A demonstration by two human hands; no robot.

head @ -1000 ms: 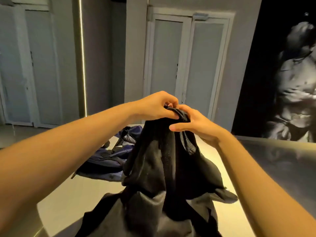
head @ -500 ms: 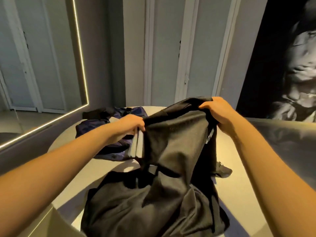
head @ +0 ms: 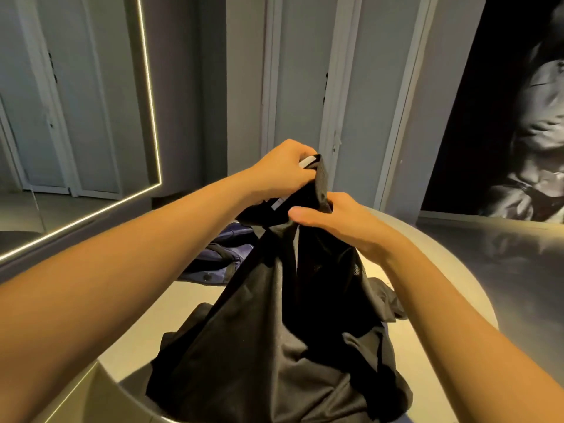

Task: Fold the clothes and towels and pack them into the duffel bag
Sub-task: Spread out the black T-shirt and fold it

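Head view: left hand (head: 282, 170) and right hand (head: 334, 219) both grip the bunched top of a black fabric garment (head: 283, 346) above a pale round table (head: 137, 340), navy duffel bag (head: 219, 257) lying far left.

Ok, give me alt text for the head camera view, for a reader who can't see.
A person's left hand and right hand grip the bunched top of a thin black fabric garment, holding it up while its lower part pools on a pale round table. A navy blue fabric duffel bag lies behind it, to the left.
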